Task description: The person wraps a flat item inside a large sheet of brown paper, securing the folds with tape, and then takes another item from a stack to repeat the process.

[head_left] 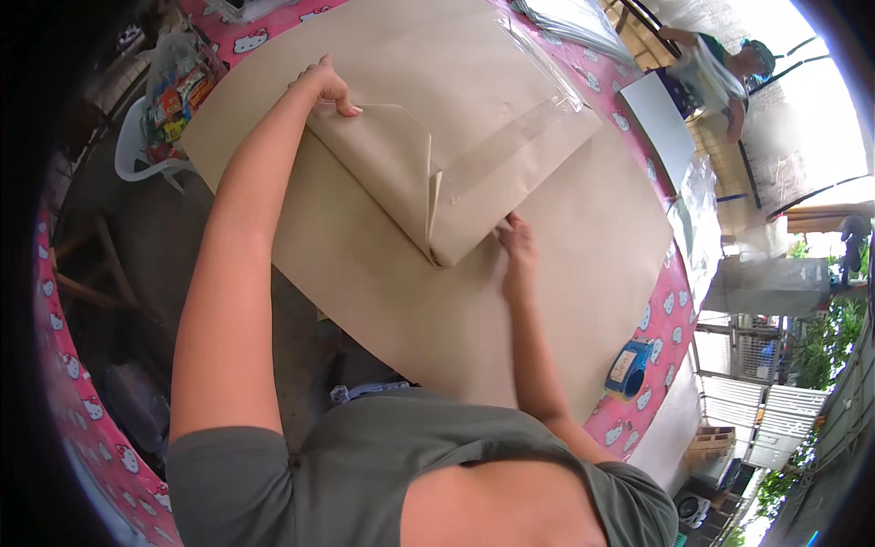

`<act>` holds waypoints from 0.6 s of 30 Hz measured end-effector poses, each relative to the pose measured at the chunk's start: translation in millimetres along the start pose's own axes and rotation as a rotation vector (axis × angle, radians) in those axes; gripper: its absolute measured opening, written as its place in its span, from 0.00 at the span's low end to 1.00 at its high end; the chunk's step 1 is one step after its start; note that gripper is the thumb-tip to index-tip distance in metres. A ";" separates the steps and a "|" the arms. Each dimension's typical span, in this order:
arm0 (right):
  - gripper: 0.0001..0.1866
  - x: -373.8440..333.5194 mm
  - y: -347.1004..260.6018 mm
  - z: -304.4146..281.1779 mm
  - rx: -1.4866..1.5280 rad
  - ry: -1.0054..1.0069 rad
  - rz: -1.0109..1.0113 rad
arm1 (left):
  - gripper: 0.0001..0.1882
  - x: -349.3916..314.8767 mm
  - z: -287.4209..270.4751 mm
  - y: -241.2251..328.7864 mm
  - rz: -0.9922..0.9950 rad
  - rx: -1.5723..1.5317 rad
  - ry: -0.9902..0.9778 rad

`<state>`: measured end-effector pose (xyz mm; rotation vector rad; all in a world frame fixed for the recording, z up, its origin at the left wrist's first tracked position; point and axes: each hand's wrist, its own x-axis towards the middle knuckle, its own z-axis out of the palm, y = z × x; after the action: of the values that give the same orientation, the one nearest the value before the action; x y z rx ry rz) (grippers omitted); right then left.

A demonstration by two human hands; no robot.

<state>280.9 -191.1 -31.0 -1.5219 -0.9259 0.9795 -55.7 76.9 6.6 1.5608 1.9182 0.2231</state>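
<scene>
A large sheet of brown kraft paper (583, 301) spreads across the table, and on it lies a flat brown paper-wrapped package (492, 155). The package's near-left corner is folded, with a loose flap and crease standing up there. Clear tape or plastic film shines along its far-right side. My left hand (321, 87) rests on the fold at the package's left end, thumb spread from the fingers. Against the near-right edge is my right hand (518, 244), its fingers closed on the paper edge; the fingertips are partly hidden under it.
A blue tape roll (629, 369) sits at the right edge of the pink patterned tablecloth (670, 305). Clear plastic sheets (574, 23) lie at the far side. A white chair (137, 146) holds colourful packets at left. Another person (720, 77) stands beyond a white board (658, 128).
</scene>
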 end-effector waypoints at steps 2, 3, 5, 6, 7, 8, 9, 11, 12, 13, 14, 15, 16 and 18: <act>0.20 -19.2 -16.1 -81.3 -0.214 0.074 0.009 | 0.68 9.6 -0.3 -19.1 0.024 -0.128 0.015; 0.21 -34.1 -5.5 -153.0 -0.657 0.284 -0.196 | 0.67 6.7 -0.2 -13.6 0.001 -0.112 0.053; 0.34 -83.0 -7.4 -243.7 -1.093 0.804 -0.123 | 0.66 -13.3 -4.7 -21.0 -0.081 -0.086 0.149; 0.46 -123.3 10.6 -304.6 -1.558 0.916 -0.098 | 0.66 -12.8 -3.4 -12.4 -0.072 -0.103 0.145; 0.47 -155.8 29.3 -327.3 -1.402 0.946 0.035 | 0.66 -11.4 0.3 -6.6 -0.070 -0.112 0.137; 0.48 -173.0 39.0 -336.6 -1.237 0.960 0.162 | 0.66 -12.0 1.4 -5.9 -0.076 -0.117 0.135; 0.50 -176.8 30.2 -318.8 -1.359 0.866 0.225 | 0.66 -15.4 2.5 -6.9 -0.097 -0.165 0.124; 0.52 -184.1 6.0 -281.1 -1.594 0.669 0.332 | 0.67 -24.7 2.5 -11.3 -0.136 -0.276 0.110; 0.51 -183.6 10.5 -289.0 -1.565 0.677 0.228 | 0.68 -25.4 5.8 -14.1 -0.122 -0.341 0.169; 0.49 -182.4 22.2 -304.0 -1.534 0.681 0.122 | 0.69 -25.3 12.6 -18.4 -0.110 -0.406 0.229; 0.48 -180.9 25.8 -309.6 -1.499 0.678 0.019 | 0.70 -26.5 18.4 -25.1 -0.101 -0.469 0.292; 0.45 -172.5 17.1 -300.5 -1.371 0.652 0.013 | 0.71 -29.0 20.4 -29.5 -0.126 -0.444 0.329; 0.42 -161.7 5.1 -291.4 -1.244 0.623 0.008 | 0.72 -31.0 24.3 -31.5 -0.153 -0.420 0.367; 0.29 -131.2 -25.0 -282.7 -1.213 0.657 -0.124 | 0.73 -41.0 26.8 -15.2 -0.161 -0.412 0.357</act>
<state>494.3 -408.4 39.8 -2.4905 -1.1364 -0.3491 -49.3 27.7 -6.8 1.1413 2.0837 0.8174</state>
